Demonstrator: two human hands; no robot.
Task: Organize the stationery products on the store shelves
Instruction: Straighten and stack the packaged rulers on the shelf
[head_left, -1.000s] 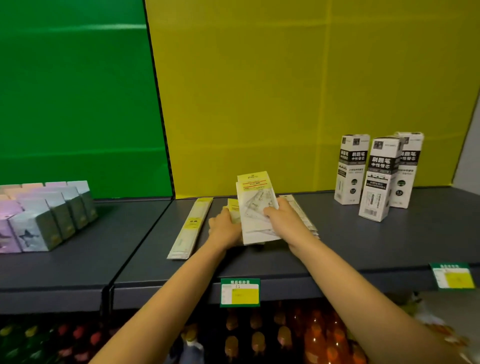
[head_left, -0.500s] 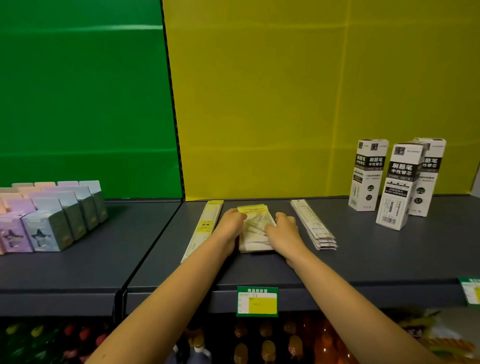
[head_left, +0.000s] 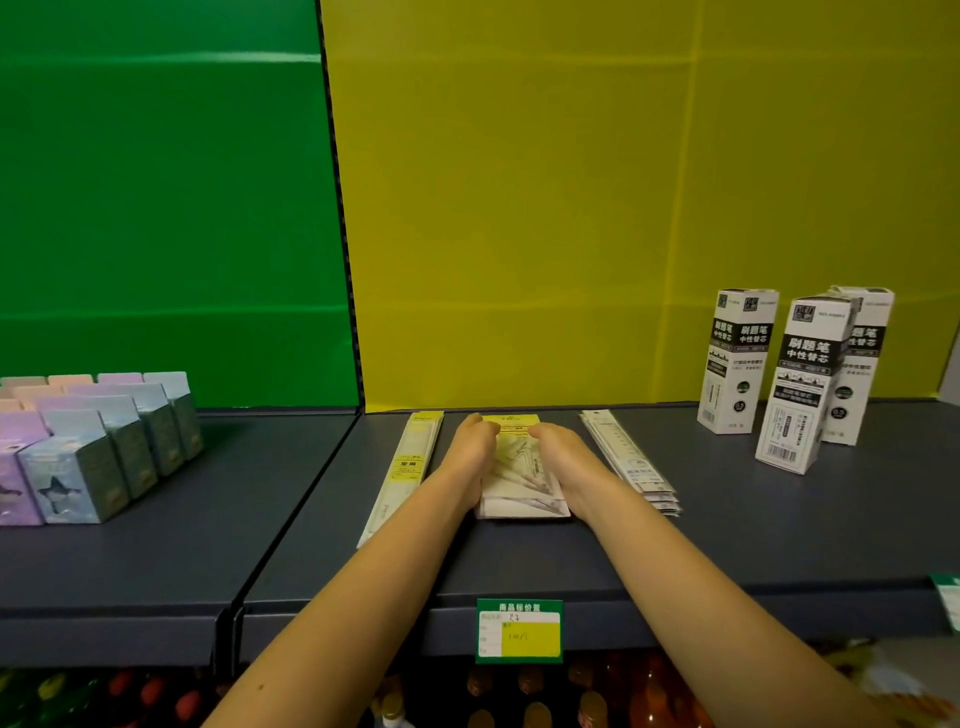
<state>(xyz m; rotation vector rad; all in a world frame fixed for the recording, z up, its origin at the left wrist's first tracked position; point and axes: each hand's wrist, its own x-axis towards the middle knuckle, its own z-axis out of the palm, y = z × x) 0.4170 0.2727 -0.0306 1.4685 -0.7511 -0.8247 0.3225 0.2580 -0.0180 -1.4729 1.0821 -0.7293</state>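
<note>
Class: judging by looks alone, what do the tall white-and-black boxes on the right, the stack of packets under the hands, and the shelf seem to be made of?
Tall boxes: likely printed cardboard, with crisp folded edges and a matte face.
Stack of packets: probably thin clear plastic sleeves with yellow paper header cards; the contents show through.
Shelf: seemingly painted metal, dark grey with a smooth, dull sheen, though that is uncertain.

Dim, even overhead light; soft shadows fall beside the boxes (head_left: 737, 358) on the shelf (head_left: 779, 519). Wide-angle bending shows at the edges; small print blurs.
</note>
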